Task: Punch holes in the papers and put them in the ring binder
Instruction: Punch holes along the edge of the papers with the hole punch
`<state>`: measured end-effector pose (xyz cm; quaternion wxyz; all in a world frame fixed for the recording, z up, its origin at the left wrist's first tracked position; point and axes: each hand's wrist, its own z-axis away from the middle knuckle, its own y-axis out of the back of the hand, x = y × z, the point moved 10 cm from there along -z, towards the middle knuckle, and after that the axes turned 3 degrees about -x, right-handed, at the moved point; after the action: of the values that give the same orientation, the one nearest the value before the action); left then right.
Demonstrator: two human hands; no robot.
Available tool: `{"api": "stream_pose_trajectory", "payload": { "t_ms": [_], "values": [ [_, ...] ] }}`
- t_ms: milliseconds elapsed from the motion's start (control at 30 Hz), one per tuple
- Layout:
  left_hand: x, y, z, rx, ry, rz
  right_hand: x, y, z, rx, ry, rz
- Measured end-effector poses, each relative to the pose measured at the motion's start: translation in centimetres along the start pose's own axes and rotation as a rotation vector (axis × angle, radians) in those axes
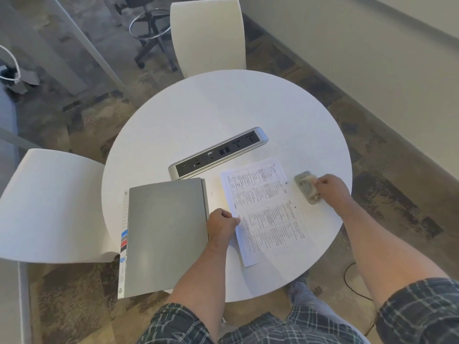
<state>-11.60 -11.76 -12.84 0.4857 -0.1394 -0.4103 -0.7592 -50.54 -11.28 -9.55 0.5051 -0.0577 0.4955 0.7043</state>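
On one round tabletop (223, 108): one closed ring binder (166, 234), one printed paper (265, 209) pinched by left hand (221, 225), one hole punch (306, 186) gripped by right hand (331, 188).

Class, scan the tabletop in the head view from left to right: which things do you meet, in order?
ring binder → left hand → printed paper → hole punch → right hand

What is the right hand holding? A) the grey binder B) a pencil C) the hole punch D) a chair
C: the right hand grips the hole punch at the right edge of the paper, while the closed grey binder lies on the other side, next to the left hand.
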Motion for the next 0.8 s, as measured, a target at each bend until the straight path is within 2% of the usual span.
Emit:
{"api": "stream_pose_trajectory", "payload": {
  "t_ms": [100,567,700,800],
  "values": [
    [-0.1,0.0,0.1,0.011,0.009,0.0,1.3,2.9,-0.1,0.108,-0.039,-0.05],
    [-0.3,-0.2,-0.1,0.029,0.024,0.0,3.5,1.8,-1.7,0.128,-0.128,-0.304],
    [-0.5,-0.3,-0.3,0.03,0.039,-0.018,3.4,2.2,-1.6,0.172,-0.09,-0.273],
    [-0.4,-0.4,-0.4,0.032,0.048,-0.02,2.0,3.2,0.3,0.299,0.001,-0.164]
  ]
}}
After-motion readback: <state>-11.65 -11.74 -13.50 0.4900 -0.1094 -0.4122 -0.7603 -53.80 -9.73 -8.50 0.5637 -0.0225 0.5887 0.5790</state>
